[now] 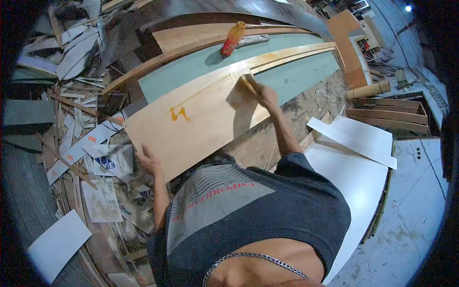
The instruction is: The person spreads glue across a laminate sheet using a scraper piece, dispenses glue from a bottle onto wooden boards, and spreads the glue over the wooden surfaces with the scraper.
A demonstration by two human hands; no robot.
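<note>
A long pale wooden board [201, 124] lies slantwise in front of me. An amber glue-like streak [179, 115] runs in squiggles over its left half, and a wet, shiny film covers its far right part. My right hand [268, 98] is closed around a flat spreader [248, 85] smeared with yellowish glue, its edge down at the board's surface. My left hand [149, 161] grips the board's near left end, with some fingers hidden at the edge. Beyond the board stands an upright red-and-yellow bottle [232, 40], smeared with glue.
Under the wooden board is a pale green panel [181, 71]; a crumpled tube-like packet [253, 40] lies by the bottle. White panels [342, 167] are at my right, near a wooden frame [389, 112]. Offcuts and scraps [103, 198] clutter the left side.
</note>
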